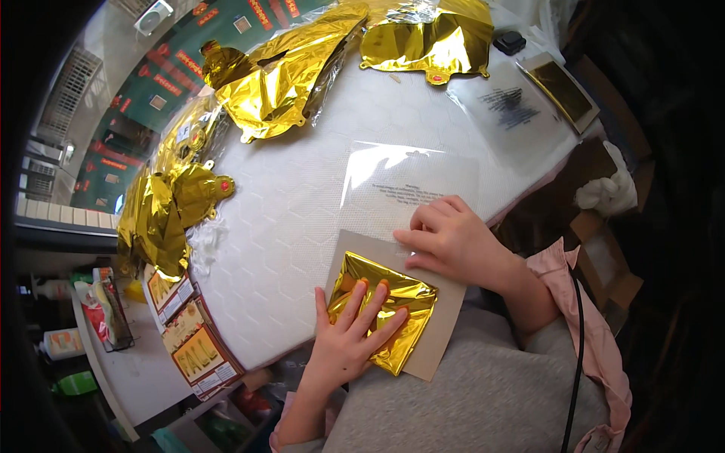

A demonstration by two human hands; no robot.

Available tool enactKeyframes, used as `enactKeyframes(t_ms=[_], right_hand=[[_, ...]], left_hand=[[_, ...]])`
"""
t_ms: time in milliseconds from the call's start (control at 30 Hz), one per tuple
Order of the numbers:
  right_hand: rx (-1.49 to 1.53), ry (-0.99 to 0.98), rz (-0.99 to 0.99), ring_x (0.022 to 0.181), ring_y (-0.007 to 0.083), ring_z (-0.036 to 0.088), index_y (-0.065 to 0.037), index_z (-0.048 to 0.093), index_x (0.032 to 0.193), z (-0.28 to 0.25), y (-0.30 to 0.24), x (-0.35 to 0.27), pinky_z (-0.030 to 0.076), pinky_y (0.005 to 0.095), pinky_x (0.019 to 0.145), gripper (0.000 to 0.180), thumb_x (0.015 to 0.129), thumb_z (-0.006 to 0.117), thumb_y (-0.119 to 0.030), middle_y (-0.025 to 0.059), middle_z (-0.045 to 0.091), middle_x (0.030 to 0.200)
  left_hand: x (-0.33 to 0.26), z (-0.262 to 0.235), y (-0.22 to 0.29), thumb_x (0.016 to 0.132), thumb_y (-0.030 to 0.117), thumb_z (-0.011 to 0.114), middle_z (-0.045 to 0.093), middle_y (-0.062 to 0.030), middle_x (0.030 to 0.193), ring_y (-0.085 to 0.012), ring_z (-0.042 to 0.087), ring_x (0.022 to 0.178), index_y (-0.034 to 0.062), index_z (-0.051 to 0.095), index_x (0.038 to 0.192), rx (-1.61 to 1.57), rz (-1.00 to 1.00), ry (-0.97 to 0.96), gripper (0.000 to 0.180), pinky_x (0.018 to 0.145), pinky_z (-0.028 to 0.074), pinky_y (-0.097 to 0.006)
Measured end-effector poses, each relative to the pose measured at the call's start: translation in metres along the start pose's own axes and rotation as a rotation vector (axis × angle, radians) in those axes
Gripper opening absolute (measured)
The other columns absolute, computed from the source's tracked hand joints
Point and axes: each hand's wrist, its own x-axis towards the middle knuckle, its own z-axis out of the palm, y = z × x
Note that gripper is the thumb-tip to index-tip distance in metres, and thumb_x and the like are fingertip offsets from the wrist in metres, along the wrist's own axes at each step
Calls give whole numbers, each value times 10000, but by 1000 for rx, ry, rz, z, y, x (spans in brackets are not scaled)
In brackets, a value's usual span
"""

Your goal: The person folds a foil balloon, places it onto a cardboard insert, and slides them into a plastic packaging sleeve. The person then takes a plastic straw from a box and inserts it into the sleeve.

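A folded gold foil balloon [411, 298] lies on a grey cardboard sheet [445, 321] at the table's near edge. My left hand [347, 336] rests flat on the foil with its fingers spread. Just beyond, at the card's upper right edge, my right hand [457, 245] has its fingers curled in. Whatever its fingertips pinch, if anything, is hidden. A clear plastic bag [400, 177] with small dark print lies flat beyond the card, its lower right part beneath the right hand.
Crumpled gold foil balloons [283, 83] line the far and left edges of the white-covered table [279, 219]. At the far right are another clear bag [495, 106], a framed gold card [563, 90] and a small black object [510, 42]. Printed packets [200, 359] lie at the left edge.
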Motion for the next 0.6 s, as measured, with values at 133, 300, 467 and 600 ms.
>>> enactKeyframes(t_ms=[133,300,467,600], right_hand=[[9,78,55,1021,256,631,-113,721,1161,-1,0,-13,465,422,973,374,827,814,-256,64,643,1017],[-29,105,34,961,254,642,-100,716,1107,-2,0,-24,517,395,870,324,826,811,-232,52,651,986],[-177,24,31,857,239,645,-86,708,1000,-15,3,-37,540,354,781,228,815,804,-179,43,634,891],[-167,19,4,828,232,642,-71,707,965,-25,0,-42,543,343,734,194,798,795,-119,53,621,858]], left_hand=[[1,6,5,979,325,597,409,-88,1667,-325,374,1542,355,553,1519,25,-18,23,543,1132,143,-833],[3,9,10,995,336,600,402,-100,1672,-347,352,1553,347,558,1517,39,-46,21,525,1147,114,-822],[3,12,12,996,301,607,394,-110,1676,-361,342,1557,341,555,1519,38,-67,41,527,1150,101,-821],[3,14,12,983,302,621,385,-114,1681,-364,335,1561,335,556,1518,52,-74,50,540,1150,98,-823]])
